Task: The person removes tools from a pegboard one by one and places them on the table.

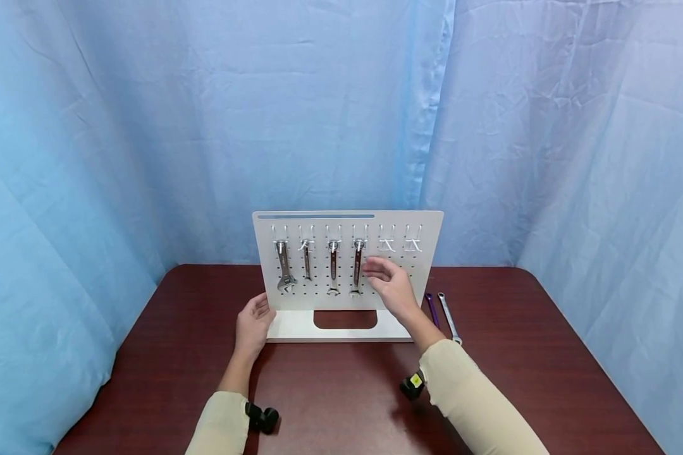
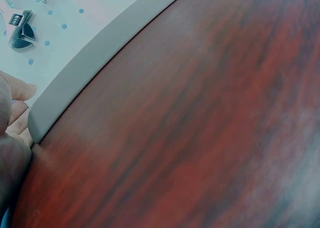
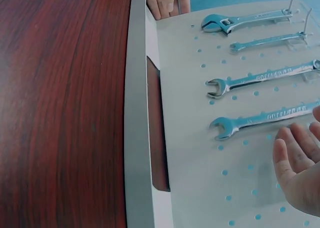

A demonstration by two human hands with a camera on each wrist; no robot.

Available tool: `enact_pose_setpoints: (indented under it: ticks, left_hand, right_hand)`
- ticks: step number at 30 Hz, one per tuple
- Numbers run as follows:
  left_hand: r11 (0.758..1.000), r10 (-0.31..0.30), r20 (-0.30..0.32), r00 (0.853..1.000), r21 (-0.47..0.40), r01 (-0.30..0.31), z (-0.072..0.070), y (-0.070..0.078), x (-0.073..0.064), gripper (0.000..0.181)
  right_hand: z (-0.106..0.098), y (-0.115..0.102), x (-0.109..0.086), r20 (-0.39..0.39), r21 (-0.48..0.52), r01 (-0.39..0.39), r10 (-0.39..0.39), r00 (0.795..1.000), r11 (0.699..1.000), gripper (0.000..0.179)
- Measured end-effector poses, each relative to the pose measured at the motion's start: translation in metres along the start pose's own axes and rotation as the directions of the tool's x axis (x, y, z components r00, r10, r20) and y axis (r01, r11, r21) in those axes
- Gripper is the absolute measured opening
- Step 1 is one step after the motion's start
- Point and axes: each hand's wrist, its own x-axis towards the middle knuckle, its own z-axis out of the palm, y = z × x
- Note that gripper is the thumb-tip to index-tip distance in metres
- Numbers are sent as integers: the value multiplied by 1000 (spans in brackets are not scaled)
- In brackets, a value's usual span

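Sleeves (image 1: pixel 221 423) cross frame bottom; left hand (image 1: pixel 253 327) grips pegboard (image 1: pixel 317 301); right hand (image 1: pixel 395 291), fingers loose, hovers beside wrench (image 3: pixel 260 119) lettered perhaps "GREEN…".

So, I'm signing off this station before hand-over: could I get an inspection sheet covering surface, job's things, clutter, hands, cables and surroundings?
Surface: dark red wood-grain table, rounded far corners.
Job's things: white perforated pegboard stand bears a silver metal adjustable wrench and three slimmer silver metal wrenches; a purple wrench and a loose silver metal wrench lie on the table to its right.
Clutter: nothing seen.
Left hand: holds the stand's lower left edge.
Right hand: holds nothing, in front of the stand, beside the rightmost hung wrench.
Cables: nothing seen.
Surroundings: light-blue fabric curtains behind and on both sides.
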Motion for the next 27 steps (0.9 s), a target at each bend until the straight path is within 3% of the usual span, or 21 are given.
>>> enact_pose_setpoints:
  ticks: [8, 13, 21, 27]
  left_hand:
    - [1000, 7, -9, 1000, -1, -7, 0, -1, -1, 49]
    - [1000, 8, -11, 1000, -11, -9, 0, 0, -2, 49]
    - [1000, 9, -8, 1000, -13, -9, 1, 0, -1, 49]
    - [1000, 11, -5, 1000, -5, -11, 0, 2, -1, 49]
  right_hand:
    - [12, 1, 5, 1, 35, 27, -27, 1000, 999, 43]
    - [17, 1, 6, -10, 28, 4, -4, 1000, 1000, 42]
    - [17, 1, 5, -39, -20, -59, 58, 998, 998, 26]
    - [15, 3, 3, -55, -36, -50, 48, 997, 998, 22]
